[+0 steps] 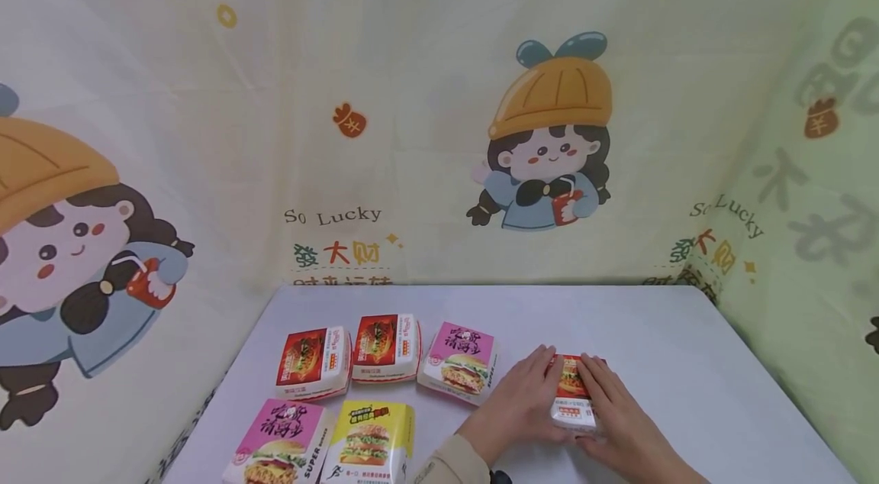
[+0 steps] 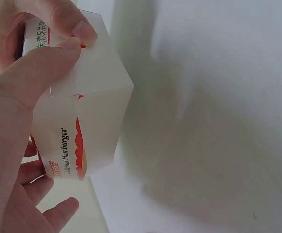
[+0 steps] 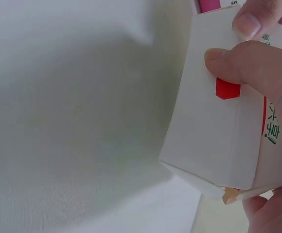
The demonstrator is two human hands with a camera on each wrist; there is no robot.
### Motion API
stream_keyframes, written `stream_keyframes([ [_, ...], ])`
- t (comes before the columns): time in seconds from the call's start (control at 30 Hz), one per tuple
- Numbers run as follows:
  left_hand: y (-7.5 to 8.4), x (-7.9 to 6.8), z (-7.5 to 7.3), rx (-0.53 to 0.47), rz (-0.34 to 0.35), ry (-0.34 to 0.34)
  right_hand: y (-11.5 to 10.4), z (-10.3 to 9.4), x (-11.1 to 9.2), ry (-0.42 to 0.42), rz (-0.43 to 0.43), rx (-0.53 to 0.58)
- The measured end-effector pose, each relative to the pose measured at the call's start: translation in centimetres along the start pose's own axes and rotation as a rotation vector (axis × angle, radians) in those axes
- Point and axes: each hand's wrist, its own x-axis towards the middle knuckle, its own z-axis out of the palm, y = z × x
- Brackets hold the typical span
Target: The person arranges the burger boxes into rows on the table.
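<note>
Between my two hands is a white hamburger box (image 1: 570,386) with a red burger picture on its lid, at the right of the table. My left hand (image 1: 516,401) holds its left side and my right hand (image 1: 626,417) grips the right. Both thumbs press on the white front flap (image 3: 204,121), close together in the wrist views. Beside the right thumb a small red tab (image 3: 227,90) shows. In the left wrist view, "Delicious Hamburger" print runs along the box's side (image 2: 65,145), with the left fingers behind it.
Left of the hands stand two red-lidded boxes (image 1: 313,363) (image 1: 386,348), two pink-lidded boxes (image 1: 462,359) (image 1: 278,442) and a yellow box (image 1: 369,442). They rest on a white table (image 1: 604,312). Cartoon-printed cloth (image 1: 426,87) hangs around its back and sides.
</note>
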Motion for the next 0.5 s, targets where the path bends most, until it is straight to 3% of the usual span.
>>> stream_keyframes([
  [0.13, 0.0, 0.4, -0.1, -0.007, -0.006, -0.026, 0.6, 0.0, 0.1, 0.015, -0.034, -0.001],
  [0.3, 0.2, 1.0, -0.2, 0.054, 0.014, 0.005, 1.4, 0.1, 0.3, 0.051, -0.065, -0.001],
  [0.5, 0.4, 1.8, -0.4, 0.116, 0.033, 0.045, 1.6, -0.4, 0.5, -0.024, 0.024, 0.006],
])
